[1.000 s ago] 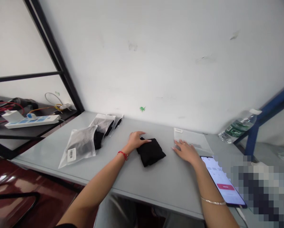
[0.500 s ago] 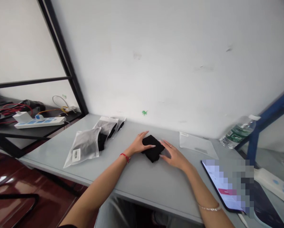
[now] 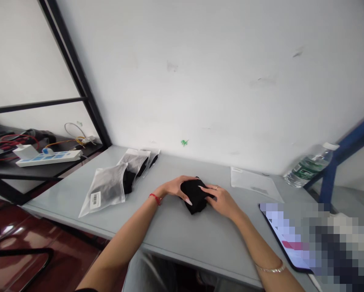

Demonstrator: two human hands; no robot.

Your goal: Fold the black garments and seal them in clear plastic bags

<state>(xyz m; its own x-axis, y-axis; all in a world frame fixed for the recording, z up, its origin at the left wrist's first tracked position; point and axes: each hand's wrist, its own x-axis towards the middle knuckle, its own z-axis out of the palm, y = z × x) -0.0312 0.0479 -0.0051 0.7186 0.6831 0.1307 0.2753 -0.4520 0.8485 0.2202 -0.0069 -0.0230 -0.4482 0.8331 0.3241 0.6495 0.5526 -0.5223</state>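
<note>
A folded black cloth (image 3: 194, 196) is between my hands at the middle of the grey table (image 3: 166, 231). My left hand (image 3: 179, 187) grips its left side, thumb on the near face and fingers behind the far edge. My right hand (image 3: 220, 198) pinches the cloth's right edge between thumb and fingers. To the left lie frosted zip bags (image 3: 107, 188) with black cloth showing at their open ends, the nearest bearing a barcode label (image 3: 95, 200).
A flat clear bag (image 3: 255, 183) lies behind my right hand. At the right are a tilted water bottle (image 3: 309, 168), a blue frame post (image 3: 324, 186) and a lit phone (image 3: 287, 239). A power strip (image 3: 49, 158) and cables rest on the left shelf.
Both hands have closed onto the black cloth, which is turned and slightly nearer. My left fingers have moved around its far edge, and my right fingers now pinch its right edge.
</note>
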